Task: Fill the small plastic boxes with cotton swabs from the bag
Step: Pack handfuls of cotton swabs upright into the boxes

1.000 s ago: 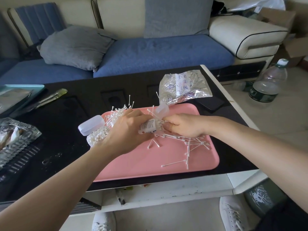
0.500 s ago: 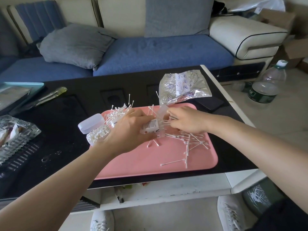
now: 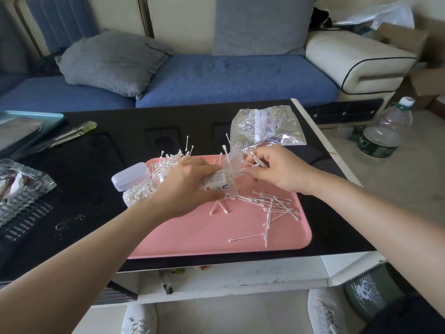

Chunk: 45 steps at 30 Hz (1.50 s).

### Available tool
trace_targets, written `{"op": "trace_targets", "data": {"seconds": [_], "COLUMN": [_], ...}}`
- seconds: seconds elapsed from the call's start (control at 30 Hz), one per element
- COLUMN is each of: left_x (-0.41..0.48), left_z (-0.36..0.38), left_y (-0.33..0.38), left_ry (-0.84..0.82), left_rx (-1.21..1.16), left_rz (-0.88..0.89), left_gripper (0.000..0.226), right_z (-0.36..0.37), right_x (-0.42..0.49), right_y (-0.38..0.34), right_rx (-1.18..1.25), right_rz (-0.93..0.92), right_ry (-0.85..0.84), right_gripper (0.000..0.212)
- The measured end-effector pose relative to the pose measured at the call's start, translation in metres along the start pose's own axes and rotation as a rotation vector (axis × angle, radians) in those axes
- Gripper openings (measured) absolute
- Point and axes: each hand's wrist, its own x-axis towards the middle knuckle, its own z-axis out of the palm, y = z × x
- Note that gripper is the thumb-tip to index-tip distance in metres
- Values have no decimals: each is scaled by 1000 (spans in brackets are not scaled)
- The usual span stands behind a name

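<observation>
My left hand (image 3: 185, 186) grips a small clear plastic box (image 3: 220, 183) with a printed label, tilted on its side above the pink tray (image 3: 204, 235), its lid flipped open toward the right. My right hand (image 3: 277, 172) pinches a bunch of cotton swabs (image 3: 255, 162) at the box's open mouth. Loose swabs (image 3: 277, 208) lie scattered on the tray's right half, and another heap of swabs (image 3: 168, 160) sits at its back left corner. A second box (image 3: 134, 186), packed with swabs and its lid open, stands at the tray's left edge. The crumpled clear bag (image 3: 265, 128) lies behind the tray.
The tray sits on a black table (image 3: 84, 165) whose front edge is close to me. A clear plastic container (image 3: 21, 189) and a teal tray (image 3: 31, 119) lie at the left. A large water bottle (image 3: 382, 133) stands on the floor to the right. A blue sofa (image 3: 216, 75) is behind.
My right hand rose from the scattered swabs on the tray and carried a bunch of them up to the box's open mouth. My left hand kept holding the box.
</observation>
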Motion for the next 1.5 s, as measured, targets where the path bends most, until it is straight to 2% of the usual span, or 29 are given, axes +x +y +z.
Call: {"op": "trace_targets", "data": {"seconds": [0.1, 0.17, 0.23, 0.33, 0.43, 0.5, 0.63, 0.77, 0.93, 1.03, 1.13, 1.23, 1.37, 1.5], "left_x": [-2, -1, 0, 0, 0, 1, 2, 0, 1, 3, 2, 0, -1, -1], "left_z": [3, 3, 1, -1, -2, -2, -1, 3, 4, 5, 5, 6, 8, 9], "left_y": [5, 6, 5, 4, 2, 2, 4, 6, 4, 1, 1, 6, 12, 10], "left_ry": [-20, -29, -16, 11, 15, 32, 34, 12, -2, -6, -5, -2, -4, 13], "left_rx": [1, 1, -7, 0, -12, -12, -29, -23, -47, -74, -104, -110, -99, -142], "left_rz": [21, 21, -4, -41, -89, -114, -102, -57, -130, -184, -203, -179, -117, -130], "left_gripper": [52, 47, 39, 33, 29, 27, 27, 29, 33, 45, 44, 44, 43, 43], "right_z": [14, 20, 21, 15, 9, 8, 18, 26, 14, 8, 6, 10, 21, 18], "right_x": [1, 1, 2, 3, 2, 1, 3, 4, -1, 0, 1, 3, 8, 8], "right_y": [-2, -4, -4, -3, -6, -5, -5, -6, -14, -11, -9, -9, -9, -11], "right_rx": [-138, -163, -92, -28, 197, 290, 282, 231, 408, 461, 494, 483, 315, 362], "right_rz": [-61, -91, -49, 26, 54, 74, 59, 32, 82, 107, 139, 139, 82, 80], "right_ry": [44, 53, 19, 61, 137, 200, 224, 180, 181, 217, 288, 313, 283, 238], "right_gripper": [11, 14, 6, 21, 2, 3, 3, 4, 15, 11, 4, 2, 3, 3]}}
